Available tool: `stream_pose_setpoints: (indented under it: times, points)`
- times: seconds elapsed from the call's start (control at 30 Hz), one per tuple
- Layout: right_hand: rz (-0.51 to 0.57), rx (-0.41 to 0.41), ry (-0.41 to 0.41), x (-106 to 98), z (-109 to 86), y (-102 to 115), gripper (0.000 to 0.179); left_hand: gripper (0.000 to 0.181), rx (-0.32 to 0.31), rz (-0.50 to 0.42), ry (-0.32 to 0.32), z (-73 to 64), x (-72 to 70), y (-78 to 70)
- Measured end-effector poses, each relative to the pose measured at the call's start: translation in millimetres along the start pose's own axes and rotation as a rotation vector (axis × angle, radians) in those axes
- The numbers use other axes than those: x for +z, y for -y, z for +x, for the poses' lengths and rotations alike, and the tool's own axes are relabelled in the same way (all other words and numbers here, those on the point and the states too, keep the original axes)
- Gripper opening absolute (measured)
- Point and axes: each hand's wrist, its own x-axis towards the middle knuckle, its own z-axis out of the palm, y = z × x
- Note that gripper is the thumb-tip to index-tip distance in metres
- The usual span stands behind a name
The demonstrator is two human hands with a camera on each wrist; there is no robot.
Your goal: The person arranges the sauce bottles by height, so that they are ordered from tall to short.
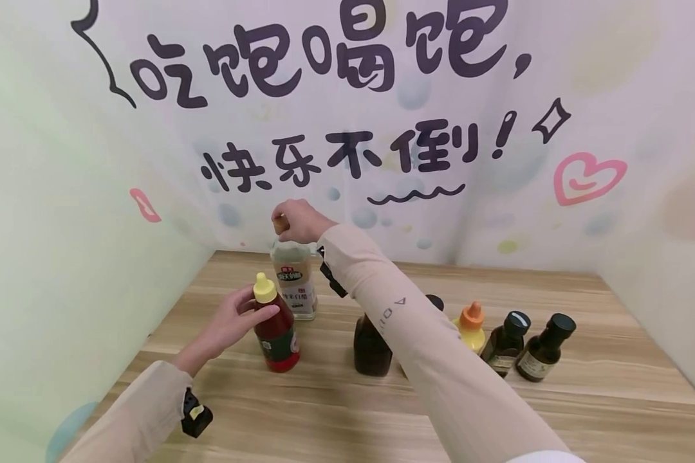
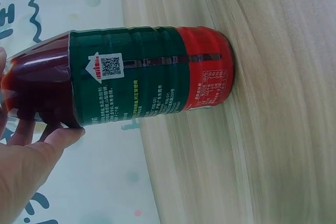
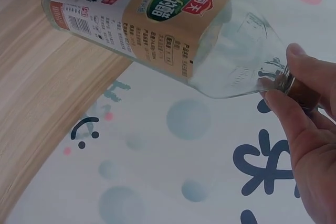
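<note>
Head view: the left hand (image 1: 233, 326) grips the red sauce bottle (image 1: 277, 344) near its top; at that bottle's one o'clock, the right hand (image 1: 302, 222) pinches the clear bottle (image 1: 295, 283) at its neck. A tug toward seven o'clock could topple it against its neighbour.
</note>
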Motion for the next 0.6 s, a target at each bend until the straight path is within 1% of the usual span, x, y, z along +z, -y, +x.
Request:
stream_pose_setpoints:
  times: [0.13,0.23,0.37,0.6]
  points:
    - [-0.005,0.014,-0.006,1.8,3.4,0.1,0.036,0.048,0.006,0.003,0.003,0.1,-0.4,-0.5]
    - [-0.001,0.006,-0.015,4.2,5.8,-0.2,0.037,0.047,0.013,0.004,0.0,-0.6,-0.7,-0.8]
    - [0.009,-0.002,-0.021,7.4,9.0,0.0,0.037,0.047,0.002,0.006,-0.006,-1.7,-1.5,-0.4]
    - [0.01,0.039,-0.046,8.0,10.2,-2.1,0.035,0.048,-0.006,0.014,-0.004,-0.2,0.8,-0.9]
